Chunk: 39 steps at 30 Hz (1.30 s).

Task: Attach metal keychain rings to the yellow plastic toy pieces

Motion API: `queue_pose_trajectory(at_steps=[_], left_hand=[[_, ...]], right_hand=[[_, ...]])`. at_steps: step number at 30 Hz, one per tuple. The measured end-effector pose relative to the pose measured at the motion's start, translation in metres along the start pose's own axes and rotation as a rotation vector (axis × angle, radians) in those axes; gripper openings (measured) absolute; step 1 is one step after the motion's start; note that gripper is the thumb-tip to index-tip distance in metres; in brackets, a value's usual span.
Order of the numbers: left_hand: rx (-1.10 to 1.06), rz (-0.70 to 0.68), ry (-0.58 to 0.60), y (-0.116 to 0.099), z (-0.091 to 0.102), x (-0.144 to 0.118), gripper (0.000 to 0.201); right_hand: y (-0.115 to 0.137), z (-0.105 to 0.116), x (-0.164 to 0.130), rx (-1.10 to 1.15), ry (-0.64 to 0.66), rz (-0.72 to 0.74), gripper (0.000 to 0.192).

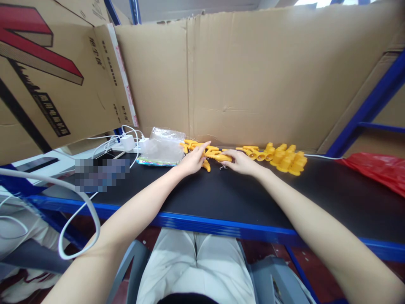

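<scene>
A black table [221, 198] with a blue front edge carries a scatter of yellow plastic pieces [218, 154] along its back, by the cardboard wall (some stacked in a heap [286, 159] toward the right). A clear plastic bag [163, 145] lies left of them, a white charger [128, 142] with cables beyond it, and a red bag [378, 169] at the far right.

Yellow parts [286, 159] glossy plastic; table [221, 198] matt black; cardboard wall [253, 76].

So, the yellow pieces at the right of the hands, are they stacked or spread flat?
Stacked. The yellow pieces at the right sit nested in short leaning rows on the black table, while those under the hands lie loose and flat.
</scene>
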<state>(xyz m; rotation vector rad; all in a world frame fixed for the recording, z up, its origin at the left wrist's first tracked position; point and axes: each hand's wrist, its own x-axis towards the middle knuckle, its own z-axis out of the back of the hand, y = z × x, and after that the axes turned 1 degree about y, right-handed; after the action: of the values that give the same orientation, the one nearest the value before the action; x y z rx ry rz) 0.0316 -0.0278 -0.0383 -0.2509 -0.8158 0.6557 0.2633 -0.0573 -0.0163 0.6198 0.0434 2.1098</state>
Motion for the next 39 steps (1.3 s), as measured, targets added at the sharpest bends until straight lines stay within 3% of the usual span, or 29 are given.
queue_pose_trajectory(at_steps=[4, 10, 14, 17, 21, 28, 33, 39], left_hand=[[0.015, 0.043, -0.015, -0.004, 0.000, -0.001, 0.049], [0.332, 0.109, 0.170, -0.006, 0.003, -0.002, 0.031], [0.442, 0.152, 0.245, -0.009, 0.005, -0.002, 0.027], [0.475, 0.170, 0.278, -0.012, 0.007, -0.001, 0.028], [0.493, 0.187, 0.283, -0.014, 0.009, 0.000, 0.028], [0.528, 0.219, 0.268, -0.013, 0.010, 0.001, 0.029], [0.545, 0.251, 0.255, -0.014, 0.011, 0.002, 0.030], [0.524, 0.254, 0.248, -0.015, 0.013, 0.002, 0.032]], right_hand=[[0.001, 0.001, 0.000, 0.018, -0.015, -0.009, 0.034], [-0.005, 0.000, 0.001, 0.045, 0.030, -0.001, 0.035], [-0.016, 0.004, 0.000, 0.238, 0.083, -0.103, 0.053], [-0.025, 0.009, -0.002, 0.485, 0.136, -0.185, 0.056], [-0.028, 0.012, -0.003, 0.707, 0.179, -0.267, 0.045], [-0.018, 0.009, -0.002, 0.809, 0.141, -0.387, 0.040], [-0.024, 0.007, -0.002, 0.911, 0.169, -0.332, 0.060], [-0.025, 0.006, -0.004, 0.889, 0.182, -0.330, 0.049]])
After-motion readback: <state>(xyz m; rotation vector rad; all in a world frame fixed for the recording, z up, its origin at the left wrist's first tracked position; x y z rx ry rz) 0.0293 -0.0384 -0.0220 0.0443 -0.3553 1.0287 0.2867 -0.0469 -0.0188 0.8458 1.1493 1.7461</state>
